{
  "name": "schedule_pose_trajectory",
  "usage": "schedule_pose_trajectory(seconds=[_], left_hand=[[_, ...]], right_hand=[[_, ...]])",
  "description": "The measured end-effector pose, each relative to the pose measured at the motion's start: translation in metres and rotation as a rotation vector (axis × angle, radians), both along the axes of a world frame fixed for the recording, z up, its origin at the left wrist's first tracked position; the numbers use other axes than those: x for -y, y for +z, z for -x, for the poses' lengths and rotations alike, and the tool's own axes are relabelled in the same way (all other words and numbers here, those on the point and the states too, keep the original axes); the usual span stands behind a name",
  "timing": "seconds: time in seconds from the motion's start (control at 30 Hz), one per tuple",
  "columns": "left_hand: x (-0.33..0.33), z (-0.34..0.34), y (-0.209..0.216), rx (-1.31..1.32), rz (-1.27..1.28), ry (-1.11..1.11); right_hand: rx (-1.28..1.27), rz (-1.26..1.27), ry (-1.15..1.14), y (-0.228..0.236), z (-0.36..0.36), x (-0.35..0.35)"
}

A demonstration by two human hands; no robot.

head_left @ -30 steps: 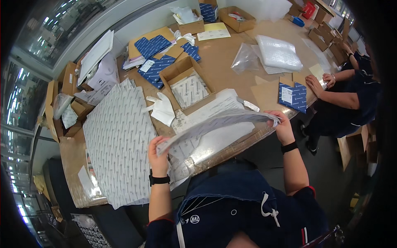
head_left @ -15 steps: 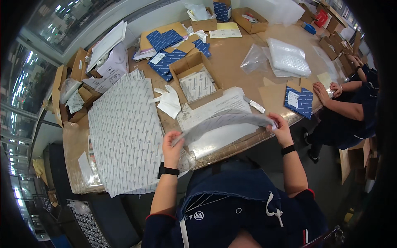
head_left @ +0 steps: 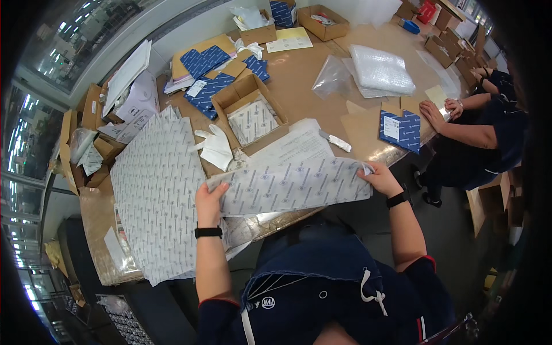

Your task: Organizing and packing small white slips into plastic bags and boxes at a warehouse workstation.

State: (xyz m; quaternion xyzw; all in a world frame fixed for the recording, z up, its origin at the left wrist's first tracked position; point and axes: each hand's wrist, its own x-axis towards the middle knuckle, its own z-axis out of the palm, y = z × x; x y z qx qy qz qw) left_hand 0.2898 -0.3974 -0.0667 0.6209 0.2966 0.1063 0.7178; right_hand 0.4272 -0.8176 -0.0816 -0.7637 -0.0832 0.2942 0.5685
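A strip of printed wrapping paper (head_left: pixel 293 187) stretches between my two hands at the table's near edge, its patterned face showing. My left hand (head_left: pixel 210 198) pinches its left end, thumb on top. At the other end, my right hand (head_left: pixel 380 179) grips a corner that curls over. Left of my left hand lies a stack of the same patterned paper sheets (head_left: pixel 158 195). Just beyond the strip are a white glove (head_left: pixel 215 147), a printed document sheet (head_left: pixel 293 144) and a utility knife (head_left: pixel 336 141). An open cardboard box (head_left: pixel 277 124) behind them holds folded patterned paper.
Blue flat cartons (head_left: pixel 210 95) lie at the back left, beside a box piled with papers (head_left: pixel 135 109). Bubble-wrap bags (head_left: pixel 382 70) rest at the back right. A blue carton (head_left: pixel 399 129) lies near a co-worker's hands (head_left: pixel 440 112) at the right edge.
The paper strip has turned from edge-on and arched to flat-faced, hanging nearer me with its pattern visible. Both hands keep hold of its ends. The view has shifted slightly.
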Motion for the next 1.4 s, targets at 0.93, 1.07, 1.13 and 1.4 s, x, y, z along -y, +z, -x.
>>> schedule_pose_trajectory(seconds=[0.93,1.07,1.13,1.4], left_hand=[[0.177,0.057,-0.07,0.028,-1.275,-0.317],[0.167,0.066,-0.071,0.07,-1.259,-0.355],[0.16,0.07,-0.069,0.094,-1.221,-0.374],[0.14,0.079,-0.056,0.123,-1.238,-0.568]], right_hand=[[-0.661,-0.493,-0.079,-0.015,0.115,-0.037],[-0.47,-0.436,0.416,0.018,0.092,-0.042],[-0.02,-0.067,0.927,0.015,0.064,-0.038],[0.736,-0.048,0.745,-0.034,0.025,-0.111]])
